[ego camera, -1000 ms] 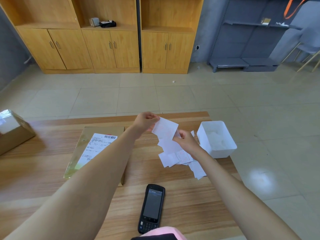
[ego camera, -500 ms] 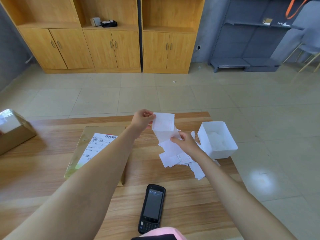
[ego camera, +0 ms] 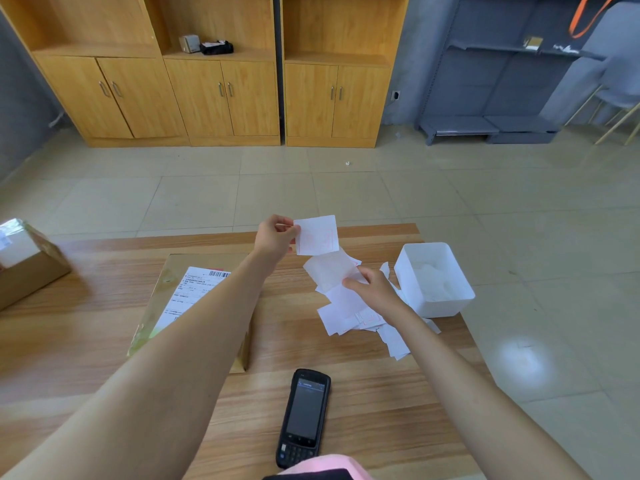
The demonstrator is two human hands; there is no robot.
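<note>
The left hand [ego camera: 275, 237] pinches a slip [ego camera: 317, 235] (red print); right hand [ego camera: 375, 289] pinches another sheet [ego camera: 330, 273].

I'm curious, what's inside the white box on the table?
Inside the white box lies what looks like a heap of crumpled white paper. The heap covers anything beneath it and most of the box's floor.

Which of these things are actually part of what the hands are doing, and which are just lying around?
In use: top slip, pinched by the left hand; lower slip, held by the right hand; pile of slips beneath; probably the white bin beside it.
Lying about: handheld scanner; flat parcel; taped box at the left edge.
</note>
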